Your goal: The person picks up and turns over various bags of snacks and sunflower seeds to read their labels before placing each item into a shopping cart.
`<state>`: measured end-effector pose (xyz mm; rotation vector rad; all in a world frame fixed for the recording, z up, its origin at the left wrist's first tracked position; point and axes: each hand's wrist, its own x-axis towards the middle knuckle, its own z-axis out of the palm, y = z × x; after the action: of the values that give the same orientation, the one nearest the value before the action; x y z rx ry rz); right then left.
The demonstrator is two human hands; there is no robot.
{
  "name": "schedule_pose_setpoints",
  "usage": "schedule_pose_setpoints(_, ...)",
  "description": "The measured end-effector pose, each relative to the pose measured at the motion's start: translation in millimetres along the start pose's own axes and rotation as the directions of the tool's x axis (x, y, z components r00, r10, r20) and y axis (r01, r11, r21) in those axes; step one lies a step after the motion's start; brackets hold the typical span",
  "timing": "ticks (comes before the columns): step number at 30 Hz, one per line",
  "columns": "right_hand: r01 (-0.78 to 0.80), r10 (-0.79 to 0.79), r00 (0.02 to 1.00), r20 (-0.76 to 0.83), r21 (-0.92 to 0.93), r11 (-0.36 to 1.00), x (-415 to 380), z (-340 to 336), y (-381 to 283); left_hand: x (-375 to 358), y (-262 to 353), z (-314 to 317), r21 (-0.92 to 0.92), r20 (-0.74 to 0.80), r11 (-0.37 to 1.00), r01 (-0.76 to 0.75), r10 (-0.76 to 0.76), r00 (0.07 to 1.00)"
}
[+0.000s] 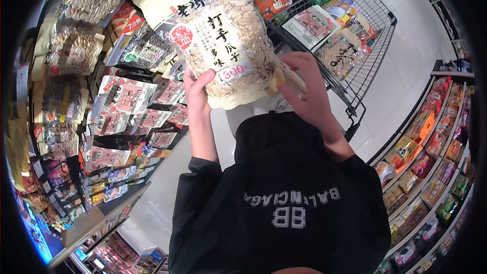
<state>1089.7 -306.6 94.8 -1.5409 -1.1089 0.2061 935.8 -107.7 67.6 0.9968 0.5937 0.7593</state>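
A clear-fronted bag of sunflower seeds (243, 30), cream at top and bottom, is held up in front of me with its printed label facing me. My left hand (199, 89) grips its lower left edge, thumb over the front and the other fingers mostly behind. At the lower right corner, my right hand (309, 91) is closed around the bag's edge, its fingers slightly blurred. Beyond my right hand stands a wire shopping cart (385, 25), holding another bag of seeds (342, 53), a white and pink package (310, 26) and colourful packets.
On the left, a shelf rack carries hanging snack bags (127, 94) and more seed bags (73, 48). Curved shelves of packaged snacks (406, 152) line the right side. Pale floor tiles (378, 122) run between the cart and those shelves.
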Motion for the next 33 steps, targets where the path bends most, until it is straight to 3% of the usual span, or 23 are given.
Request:
schedule_pose_setpoints(1,0.042,-0.042,0.999,-0.006,-0.034,0.999,-0.3,2.5,-3.8,0.7,-3.0,-0.7,0.011,0.011,1.000,0.005,-0.005,1.000)
schedule_pose_setpoints(8,-0.069,0.073,0.996,0.051,-0.065,0.995,-9.3,10.2,-11.3,-8.3,-13.1,4.7,0.043,0.018,0.996,0.077,-0.078,0.997)
schedule_pose_setpoints(13,-0.087,0.088,0.996,0.016,-0.055,0.995,-11.1,14.7,-5.3,-7.6,-17.5,19.7,0.030,0.020,0.999,0.033,-0.034,0.999)
schedule_pose_setpoints(17,-0.128,0.126,0.992,0.032,0.069,0.989,-11.6,16.5,3.0,-21.3,-16.3,55.3,0.305,0.044,0.943,-0.131,0.123,0.991)
schedule_pose_setpoints(18,-0.120,0.119,0.993,0.016,0.132,0.984,-12.3,20.4,9.7,-32.0,-18.5,63.9,0.356,0.050,0.930,-0.091,0.078,0.996)
schedule_pose_setpoints(19,-0.109,0.111,0.994,0.002,0.194,0.975,-13.2,24.4,17.6,-40.2,-27.3,63.1,0.593,0.187,0.768,-0.243,0.162,0.969)
schedule_pose_setpoints(20,-0.249,0.258,0.965,0.049,0.487,0.837,-15.9,26.6,28.1,-51.1,-30.0,64.9,0.784,0.293,0.561,-0.265,0.040,0.955)
schedule_pose_setpoints(22,-0.418,0.453,0.851,0.265,0.864,0.281,-24.4,27.2,55.4,-70.6,-23.5,89.7,0.827,0.503,0.254,-0.502,0.065,0.862)
schedule_pose_setpoints(24,-0.477,0.495,0.791,0.360,0.869,0.129,-33.5,27.6,78.5,-70.4,-20.0,95.3,0.791,0.601,0.114,-0.601,0.033,0.798)
schedule_pose_setpoints(26,-0.498,0.523,0.742,0.419,0.867,0.011,-47.3,28.8,105.1,-59.1,-16.7,85.8,0.781,0.610,0.174,-0.600,-0.008,0.792)
schedule_pose_setpoints(29,-0.462,0.482,0.779,0.401,0.887,0.010,-51.7,24.4,116.8,-43.2,-20.0,61.4,0.824,0.466,0.177,-0.537,0.326,0.822)
schedule_pose_setpoints(32,-0.419,0.514,0.778,0.361,0.908,-0.004,-45.4,14.1,96.6,-25.2,-19.5,50.3,0.786,0.214,0.520,-0.335,0.279,0.936)
schedule_pose_setpoints(33,-0.417,0.518,0.772,0.368,0.909,-0.024,-48.0,15.4,98.7,-21.8,-19.9,50.4,0.686,0.185,0.684,-0.248,0.166,0.969)
